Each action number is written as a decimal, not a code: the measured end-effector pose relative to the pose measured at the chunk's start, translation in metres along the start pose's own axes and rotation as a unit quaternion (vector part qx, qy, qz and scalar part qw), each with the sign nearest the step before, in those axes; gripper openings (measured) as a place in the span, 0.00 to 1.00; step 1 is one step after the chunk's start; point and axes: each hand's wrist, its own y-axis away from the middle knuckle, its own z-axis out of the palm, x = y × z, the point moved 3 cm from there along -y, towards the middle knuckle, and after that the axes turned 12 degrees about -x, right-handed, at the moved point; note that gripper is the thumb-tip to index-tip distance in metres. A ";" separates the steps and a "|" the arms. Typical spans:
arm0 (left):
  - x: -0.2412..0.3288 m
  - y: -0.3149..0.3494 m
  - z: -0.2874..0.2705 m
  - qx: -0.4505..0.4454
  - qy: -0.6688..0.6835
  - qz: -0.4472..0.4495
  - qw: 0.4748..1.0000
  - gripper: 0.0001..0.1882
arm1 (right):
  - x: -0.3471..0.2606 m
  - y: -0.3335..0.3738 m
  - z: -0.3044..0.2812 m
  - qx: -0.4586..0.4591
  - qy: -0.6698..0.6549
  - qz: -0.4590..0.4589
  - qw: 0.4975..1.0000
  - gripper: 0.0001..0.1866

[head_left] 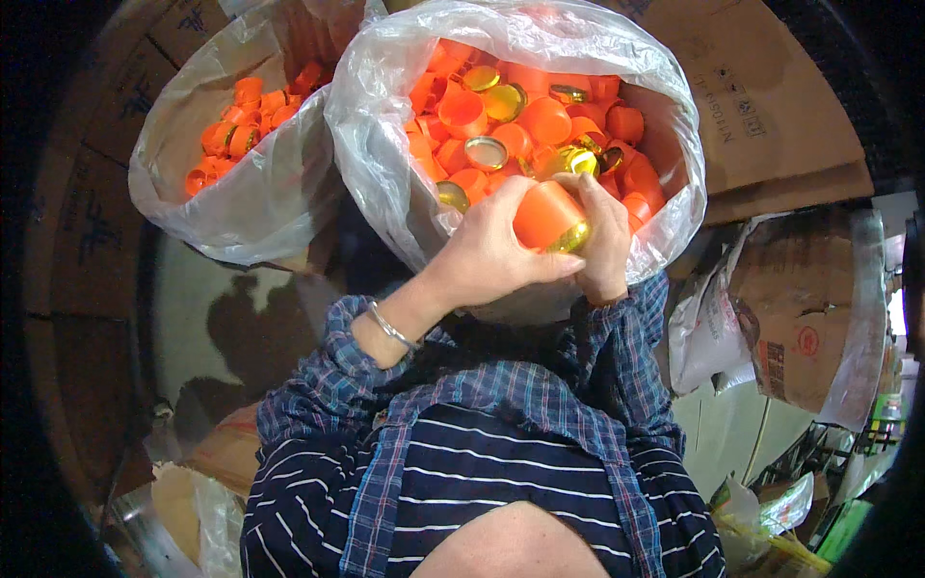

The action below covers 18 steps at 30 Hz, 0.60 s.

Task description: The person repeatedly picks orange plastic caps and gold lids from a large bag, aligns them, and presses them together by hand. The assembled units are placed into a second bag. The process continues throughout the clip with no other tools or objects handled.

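Observation:
Both my hands are at the near rim of a large bag [511, 17] lined with clear plastic. Between them is an orange plastic cap [545, 214], tilted, with a shiny gold lid [572, 237] at its lower right end. My left hand [487, 241] grips the cap from the left, its thumb stretched along the underside. My right hand [605, 231] is closed around the gold end from the right. Behind them lie many loose orange caps [462, 111] mixed with gold lids [504, 101]; one lid [486, 152] lies with its pale inside up.
To the left stands a smaller clear plastic bag [279, 207] with orange caps [231, 130], some showing gold rims. Brown cardboard [780, 87] rises at the far right. A cardboard box [800, 308] and a white sack [708, 332] stand nearer on the right.

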 end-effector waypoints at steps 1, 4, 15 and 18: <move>0.000 0.000 0.001 -0.011 0.095 0.034 0.995 0.34 | 0.006 0.000 -0.004 0.029 -0.110 0.054 0.992 0.23; 0.000 -0.001 0.007 -0.045 0.356 0.110 0.927 0.29 | 0.016 -0.005 -0.009 0.024 -0.316 0.123 0.940 0.27; -0.025 -0.006 0.026 0.189 0.305 0.069 0.931 0.17 | 0.022 0.018 0.020 0.117 0.143 -0.060 0.981 0.23; -0.031 -0.007 0.032 0.182 0.383 0.005 0.906 0.18 | 0.019 0.022 0.026 0.135 0.257 -0.143 0.946 0.23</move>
